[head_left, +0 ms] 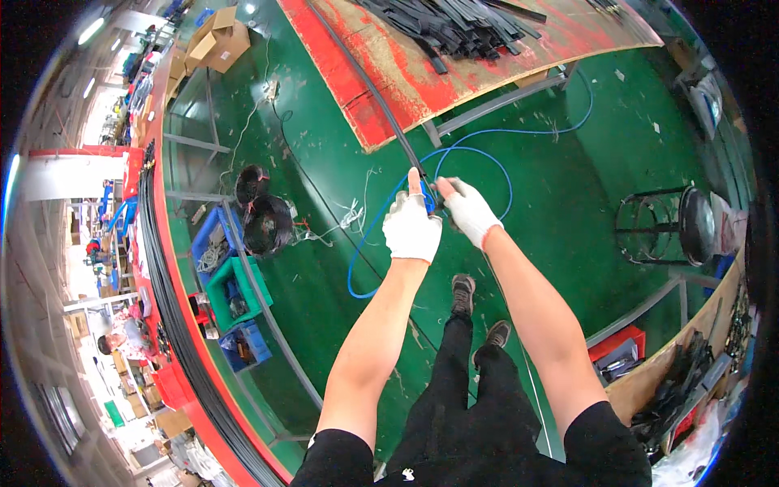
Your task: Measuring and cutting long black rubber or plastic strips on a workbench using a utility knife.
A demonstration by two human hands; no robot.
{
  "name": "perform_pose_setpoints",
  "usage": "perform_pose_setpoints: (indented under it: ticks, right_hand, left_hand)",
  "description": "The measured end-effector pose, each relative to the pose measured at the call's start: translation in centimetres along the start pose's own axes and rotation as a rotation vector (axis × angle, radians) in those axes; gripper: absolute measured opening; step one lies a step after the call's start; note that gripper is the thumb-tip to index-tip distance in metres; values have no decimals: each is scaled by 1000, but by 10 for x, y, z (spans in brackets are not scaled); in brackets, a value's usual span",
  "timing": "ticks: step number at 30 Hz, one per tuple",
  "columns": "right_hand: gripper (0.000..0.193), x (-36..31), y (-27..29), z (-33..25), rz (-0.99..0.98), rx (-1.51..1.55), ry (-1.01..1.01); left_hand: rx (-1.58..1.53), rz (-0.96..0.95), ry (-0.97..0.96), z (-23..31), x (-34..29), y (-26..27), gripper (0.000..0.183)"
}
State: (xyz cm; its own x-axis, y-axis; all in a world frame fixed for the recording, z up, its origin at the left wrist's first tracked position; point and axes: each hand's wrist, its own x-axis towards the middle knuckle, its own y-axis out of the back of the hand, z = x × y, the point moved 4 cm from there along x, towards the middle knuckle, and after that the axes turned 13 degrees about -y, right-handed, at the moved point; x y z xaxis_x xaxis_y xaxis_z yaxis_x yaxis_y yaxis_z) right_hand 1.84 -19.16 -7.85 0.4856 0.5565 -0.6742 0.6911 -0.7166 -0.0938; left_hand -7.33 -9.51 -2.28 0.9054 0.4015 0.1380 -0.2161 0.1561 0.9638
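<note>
My left hand (pixel 412 231), in a white glove with bare fingertips, is closed with its thumb laid along the end of a long black strip (pixel 369 85). The strip runs up and away over the red table. A small blue part (pixel 428 200) shows beside the left fingers; its kind is unclear. Close on the right, my gloved right hand (pixel 471 211) has its fingers pinched together near the strip's end, and what they hold is too small to make out. A thin blue hose (pixel 357 260) loops over the floor around both hands.
A worn red table (pixel 389 122) bears a heap of black strips (pixel 462 32). Along the left, a long red bench holds black lengths (pixel 166 284), with green (pixel 215 288) and blue bins beneath. A round stool (pixel 694 226) stands right. Cords and scraps lie on the green floor.
</note>
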Motion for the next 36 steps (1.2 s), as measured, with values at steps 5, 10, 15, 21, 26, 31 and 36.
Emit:
perform_pose_setpoints:
  ticks: [5, 10, 15, 21, 26, 31, 36]
  right_hand:
    - [43, 12, -15, -6, 100, -287, 191]
    - [37, 3, -1, 10, 114, -271, 168]
    - [37, -24, -3, 34, 86, -178, 129]
    - [38, -41, 5, 51, 110, -163, 74]
    - [41, -48, 7, 54, 122, -200, 88]
    - [45, -59, 9, 56, 159, -243, 83]
    - [42, -55, 20, 64, 222, -264, 125]
  left_hand:
    - [25, -13, 5, -7, -6, -7, 83]
    - [28, -25, -16, 0, -2, -9, 83]
    - [16, -68, 45, -2, -4, -15, 87]
    - [-6, -154, 90, 7, -12, -19, 94]
    - [15, -53, 39, 8, -16, -23, 92]
    - [38, -68, 35, 9, -20, -24, 91]
    - [6, -148, 45, 13, -20, -19, 91]
